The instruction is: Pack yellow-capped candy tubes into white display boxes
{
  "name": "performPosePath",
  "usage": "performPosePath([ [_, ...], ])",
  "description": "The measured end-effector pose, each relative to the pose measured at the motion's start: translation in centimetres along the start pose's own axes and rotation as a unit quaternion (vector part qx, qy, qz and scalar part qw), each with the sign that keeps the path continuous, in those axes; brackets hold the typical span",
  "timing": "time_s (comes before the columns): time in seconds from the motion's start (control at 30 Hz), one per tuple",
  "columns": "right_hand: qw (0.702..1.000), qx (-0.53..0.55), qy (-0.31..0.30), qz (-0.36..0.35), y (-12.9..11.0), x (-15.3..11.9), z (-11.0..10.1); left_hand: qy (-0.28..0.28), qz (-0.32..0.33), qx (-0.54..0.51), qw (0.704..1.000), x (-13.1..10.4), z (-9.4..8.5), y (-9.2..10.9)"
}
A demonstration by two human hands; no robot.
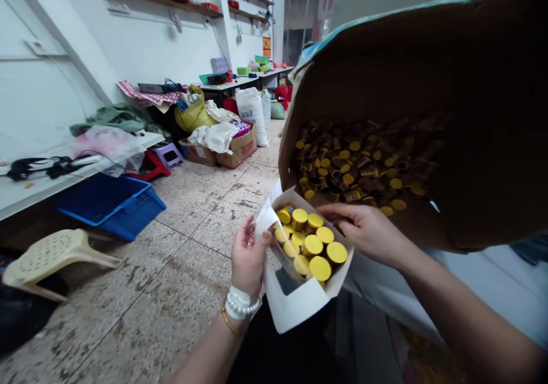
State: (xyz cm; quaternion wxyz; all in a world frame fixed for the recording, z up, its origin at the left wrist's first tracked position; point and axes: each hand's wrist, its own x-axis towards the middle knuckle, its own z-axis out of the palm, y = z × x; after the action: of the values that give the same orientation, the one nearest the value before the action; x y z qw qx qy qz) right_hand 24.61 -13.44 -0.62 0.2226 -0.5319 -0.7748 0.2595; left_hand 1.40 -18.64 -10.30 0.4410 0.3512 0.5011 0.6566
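An open white cardboard box (295, 311) with a clear window is tilted in front of me. Small jars with yellow lids (313, 245) fill it, standing close together. My left hand (249, 258) is closed around the box's left side, the thumb over its edge. At the far right edge of the box is my right hand (370, 233), its fingers bent over the rim and their tips partly hidden. Just beyond, a big brown carton (479, 116) lies with its mouth towards me. Many loose brown jars with yellow lids (349, 167) are heaped inside it.
A blue crate (128, 210) and a cream plastic stool (55, 255) stand on the speckled floor at left. A white table (25, 198) holds bags and cloth. Farther back are filled cardboard boxes (237, 151), a white sack (252, 113) and red stools (282, 94).
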Motion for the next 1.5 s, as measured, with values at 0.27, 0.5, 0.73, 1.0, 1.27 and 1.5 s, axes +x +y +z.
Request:
performPosePath([
  [0.27,0.990,-0.131,0.050,-0.006,-1.3,1.6,0.3,0.015,0.170,0.214,0.962,2.1,2.1,1.3],
  [0.5,0.978,-0.193,0.003,-0.072,-5.1,5.4,0.2,0.042,0.180,0.132,0.974,2.9,3.4,-0.1],
  [0.73,0.981,-0.187,-0.027,-0.043,-2.9,9.7,0.7,0.035,0.152,0.077,0.985,3.3,3.4,-2.1],
  [1.0,0.982,-0.155,-0.019,-0.109,-0.6,8.2,0.4,0.028,0.123,0.056,0.990,2.9,2.9,-2.1],
  [1.27,0.972,-0.224,0.012,-0.071,4.2,6.6,-4.0,0.035,0.148,0.096,0.984,2.6,2.5,-1.8],
  [1.5,0.918,-0.389,-0.042,0.069,11.3,2.3,-5.8,0.058,0.164,0.109,0.979,2.4,3.4,-0.9],
])
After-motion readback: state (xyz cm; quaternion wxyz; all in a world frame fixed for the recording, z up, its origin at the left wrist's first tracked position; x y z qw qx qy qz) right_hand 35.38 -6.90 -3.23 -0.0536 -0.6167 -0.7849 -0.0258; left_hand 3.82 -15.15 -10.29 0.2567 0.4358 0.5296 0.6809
